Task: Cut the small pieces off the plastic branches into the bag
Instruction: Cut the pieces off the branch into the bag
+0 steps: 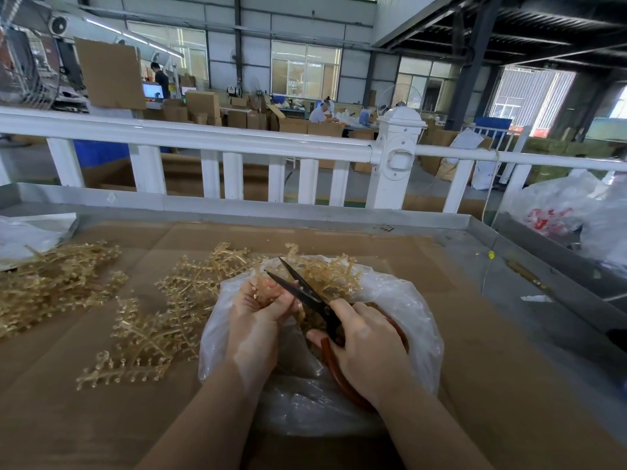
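On the bench (441, 385) a bag (400, 300) lies near the front edge, with both hands over its mouth: the left hand (256, 320) to the left, the right hand (366, 347) with scissors (305, 293) to the right. Plastic branches (159, 317) lie left of the bag, more behind it, and a railing (210, 137) runs behind the bench.

A metal table (475, 222) with a raised rim is carrying a sheet of cardboard (475, 351) over most of its top. Golden plastic branches (146, 330) are lying loose on the cardboard, a pile (51, 283) at left. A clear bag (417, 320) is sitting open beside them. More plastic (20, 237), perhaps another bag, is lying at far left.
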Action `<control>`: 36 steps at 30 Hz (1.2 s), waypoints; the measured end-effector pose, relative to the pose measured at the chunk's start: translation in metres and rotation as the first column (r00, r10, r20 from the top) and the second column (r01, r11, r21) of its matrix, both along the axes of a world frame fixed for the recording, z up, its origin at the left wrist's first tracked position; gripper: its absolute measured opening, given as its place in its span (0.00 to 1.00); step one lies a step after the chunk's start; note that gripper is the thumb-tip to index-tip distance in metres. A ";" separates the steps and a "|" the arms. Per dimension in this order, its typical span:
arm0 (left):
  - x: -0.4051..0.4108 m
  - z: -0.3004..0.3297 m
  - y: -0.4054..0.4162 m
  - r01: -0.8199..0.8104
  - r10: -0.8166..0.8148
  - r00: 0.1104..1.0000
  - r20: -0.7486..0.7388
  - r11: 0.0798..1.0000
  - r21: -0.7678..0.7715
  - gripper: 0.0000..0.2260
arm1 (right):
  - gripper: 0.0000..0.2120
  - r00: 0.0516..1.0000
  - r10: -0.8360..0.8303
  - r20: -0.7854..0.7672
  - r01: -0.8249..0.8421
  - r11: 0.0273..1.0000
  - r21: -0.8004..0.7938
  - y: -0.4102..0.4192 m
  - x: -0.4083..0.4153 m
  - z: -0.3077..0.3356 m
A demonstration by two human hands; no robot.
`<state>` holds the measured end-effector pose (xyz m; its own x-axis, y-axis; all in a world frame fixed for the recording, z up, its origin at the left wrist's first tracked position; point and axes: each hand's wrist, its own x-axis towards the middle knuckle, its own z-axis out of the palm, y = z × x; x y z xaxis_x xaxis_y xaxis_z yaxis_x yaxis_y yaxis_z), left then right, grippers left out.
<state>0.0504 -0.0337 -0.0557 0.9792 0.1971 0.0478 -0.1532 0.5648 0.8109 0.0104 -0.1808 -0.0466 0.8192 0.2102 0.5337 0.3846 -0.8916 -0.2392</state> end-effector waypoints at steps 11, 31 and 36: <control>-0.001 -0.001 0.002 0.064 -0.065 0.998 -0.010 0.997 -0.034 0.11 | 0.21 0.993 0.056 -0.101 -0.052 0.998 0.043 -0.003 -0.001 0.001; 0.000 -0.007 0.000 0.136 -0.136 0.991 -0.011 0.978 0.161 0.22 | 0.16 0.998 -0.029 -0.063 0.043 0.973 0.227 -0.005 -0.001 0.009; -0.004 -0.004 0.000 0.194 -0.200 0.980 0.025 0.969 0.153 0.19 | 0.12 0.986 -0.064 -0.153 0.093 0.978 0.184 -0.001 0.003 0.015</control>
